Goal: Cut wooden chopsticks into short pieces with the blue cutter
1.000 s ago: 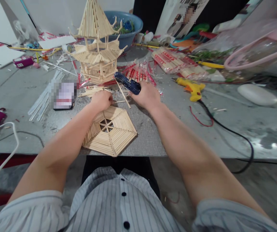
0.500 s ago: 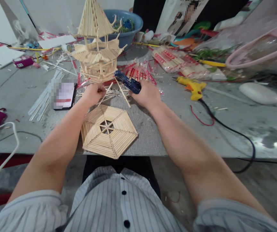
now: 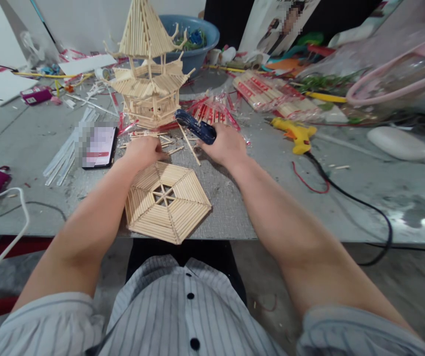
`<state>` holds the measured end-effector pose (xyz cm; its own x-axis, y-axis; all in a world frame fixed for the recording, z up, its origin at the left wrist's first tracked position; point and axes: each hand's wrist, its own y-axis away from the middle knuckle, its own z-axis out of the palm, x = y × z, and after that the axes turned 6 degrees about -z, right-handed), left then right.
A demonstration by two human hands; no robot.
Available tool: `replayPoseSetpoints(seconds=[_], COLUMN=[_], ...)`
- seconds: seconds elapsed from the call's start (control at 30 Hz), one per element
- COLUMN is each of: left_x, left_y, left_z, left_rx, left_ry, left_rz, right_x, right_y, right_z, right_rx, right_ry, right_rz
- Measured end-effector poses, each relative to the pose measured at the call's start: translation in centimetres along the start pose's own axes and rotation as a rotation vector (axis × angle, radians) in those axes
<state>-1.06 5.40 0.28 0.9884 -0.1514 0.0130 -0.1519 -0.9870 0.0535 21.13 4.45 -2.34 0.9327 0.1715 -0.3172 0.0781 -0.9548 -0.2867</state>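
My left hand (image 3: 143, 150) is curled with its fingers closed over loose wooden sticks (image 3: 160, 141) lying just beyond a flat hexagonal panel of sticks (image 3: 166, 200) near the table's front edge. My right hand (image 3: 226, 144) grips a dark blue hand tool (image 3: 195, 126), with a single stick (image 3: 189, 144) slanting down from it. Behind both hands stands a tall pagoda model made of sticks (image 3: 148, 69).
A phone (image 3: 99, 146) lies left of my left hand, beside clear glue rods (image 3: 64, 153). A yellow glue gun (image 3: 294, 133) with a black cord (image 3: 349, 200) lies to the right. Stick packets (image 3: 268, 94), a blue basin (image 3: 193, 42) and craft clutter fill the back.
My left hand lifted a few sticks off the table half a second ago and has lowered back onto the pile. The right hand and the blue tool have stayed put.
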Motion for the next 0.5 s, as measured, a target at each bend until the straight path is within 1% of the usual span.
replayPoseSetpoints(seconds=[0.17,0.3,0.5], left_x=[0.46,0.66,0.18], left_y=[0.45,0.61,0.01], left_z=[-0.24,-0.26,0.3], left_rx=[-0.011,0.006,0.011], left_ry=[-0.037,-0.095,-0.09], left_rz=[0.022,0.05,0.119], right_x=[0.02,0.03,0.08], right_y=[0.03,0.06,0.03], right_z=[0.09,0.19,0.18], right_rx=[0.012,0.02,0.004], right_ry=[-0.006,-0.013,-0.027], right_rz=[-0.002,-0.004,-0.008])
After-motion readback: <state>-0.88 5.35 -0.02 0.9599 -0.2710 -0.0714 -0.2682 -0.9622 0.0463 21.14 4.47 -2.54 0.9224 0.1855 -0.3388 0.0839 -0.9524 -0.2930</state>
